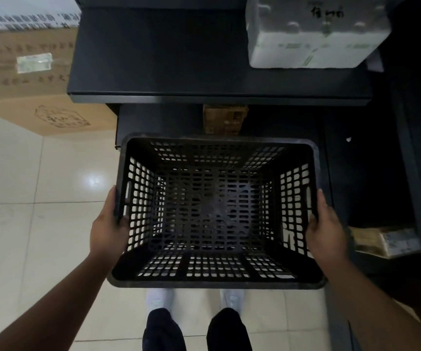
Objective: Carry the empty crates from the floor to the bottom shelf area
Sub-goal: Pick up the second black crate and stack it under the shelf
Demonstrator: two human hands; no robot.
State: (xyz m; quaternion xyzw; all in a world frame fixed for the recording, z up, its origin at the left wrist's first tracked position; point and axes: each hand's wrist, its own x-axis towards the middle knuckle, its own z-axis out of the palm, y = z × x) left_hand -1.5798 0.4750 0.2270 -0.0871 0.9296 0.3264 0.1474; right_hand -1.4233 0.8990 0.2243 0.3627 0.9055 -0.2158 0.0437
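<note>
Black lattice crate [217, 211], empty, held above the tiled floor [39, 224] before the dark shelf [204, 59]. Left hand [108, 224] clasps its left rim; right hand [327, 229] clasps the right rim.

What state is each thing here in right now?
Crate: empty, upright, held off the floor.
Left hand: gripping the crate's left rim.
Right hand: gripping the right rim.
Foam box: closed, on the dark shelf.
Cardboard box: closed, on the floor.
</note>
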